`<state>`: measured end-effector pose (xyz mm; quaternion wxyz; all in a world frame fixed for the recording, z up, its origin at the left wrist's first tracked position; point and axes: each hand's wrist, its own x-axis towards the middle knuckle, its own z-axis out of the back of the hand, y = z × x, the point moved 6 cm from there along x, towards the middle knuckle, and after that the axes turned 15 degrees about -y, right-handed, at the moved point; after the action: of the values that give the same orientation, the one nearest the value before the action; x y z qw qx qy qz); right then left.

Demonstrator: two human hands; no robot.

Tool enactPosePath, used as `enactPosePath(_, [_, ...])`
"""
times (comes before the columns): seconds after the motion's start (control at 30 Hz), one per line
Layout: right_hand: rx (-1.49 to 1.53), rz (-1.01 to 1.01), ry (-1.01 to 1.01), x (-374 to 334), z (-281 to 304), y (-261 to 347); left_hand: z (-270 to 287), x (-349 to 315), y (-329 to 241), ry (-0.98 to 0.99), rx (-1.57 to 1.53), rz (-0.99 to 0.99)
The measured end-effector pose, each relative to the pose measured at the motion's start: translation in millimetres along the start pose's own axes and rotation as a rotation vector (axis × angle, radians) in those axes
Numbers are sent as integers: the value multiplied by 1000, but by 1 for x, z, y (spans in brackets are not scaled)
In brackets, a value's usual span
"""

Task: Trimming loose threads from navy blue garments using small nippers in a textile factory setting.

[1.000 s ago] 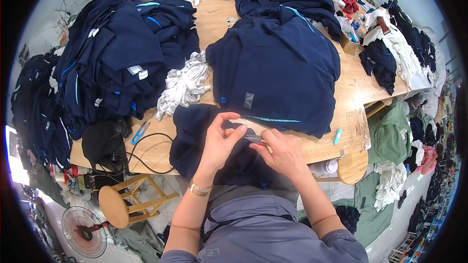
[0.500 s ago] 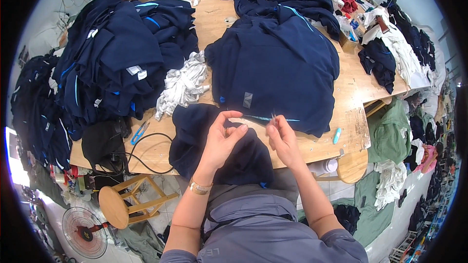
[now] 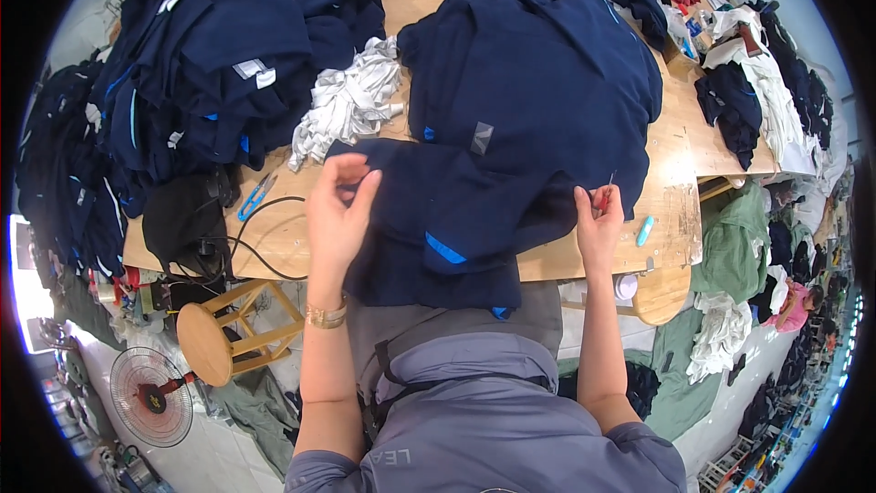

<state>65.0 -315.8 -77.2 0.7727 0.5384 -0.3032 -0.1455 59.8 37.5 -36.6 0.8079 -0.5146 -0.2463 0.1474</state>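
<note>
A navy garment (image 3: 429, 192) with a bright blue patch hangs spread between my hands, over the table's front edge. My left hand (image 3: 339, 210) pinches its left edge between thumb and curled fingers. At its right edge my right hand (image 3: 599, 219) is closed, thumb against the cloth. Small thread snips (image 3: 610, 190) stick up from that same hand, with a thin metal tip and a bit of red showing; the palm hides the rest. Behind lies a stack of navy garments (image 3: 538, 73) with a grey patch on the top one.
A large navy pile (image 3: 210, 46) fills the table's left, beside white fabric strips (image 3: 351, 96). Blue snips (image 3: 257, 197), a black bag (image 3: 185, 219) and a cable lie near the front edge. A turquoise marker-like stick (image 3: 645, 230) lies right. Wooden stools (image 3: 203, 344) and a fan (image 3: 152, 397) stand below.
My hands have moved apart, left hand leftward and right hand rightward. The navy garment is now lifted and spread between them, its blue patch showing. The view has tipped downward.
</note>
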Motion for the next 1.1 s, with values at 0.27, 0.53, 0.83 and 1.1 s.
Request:
enactPosePath(0.27, [-64, -112, 1, -14, 1, -30, -44, -73, -2, 312, 72, -138])
enactPosePath(0.53, [50, -160, -52, -5, -1, -1, -81, -63, 51, 403, -224, 287])
enactPosePath(0.83, [286, -6, 466, -77, -70, 37, -79, -75, 48, 492, -746, 786])
enactPosePath(1.1, [98, 481, 459, -89, -72, 78, -60, -73, 44, 328, -180, 449])
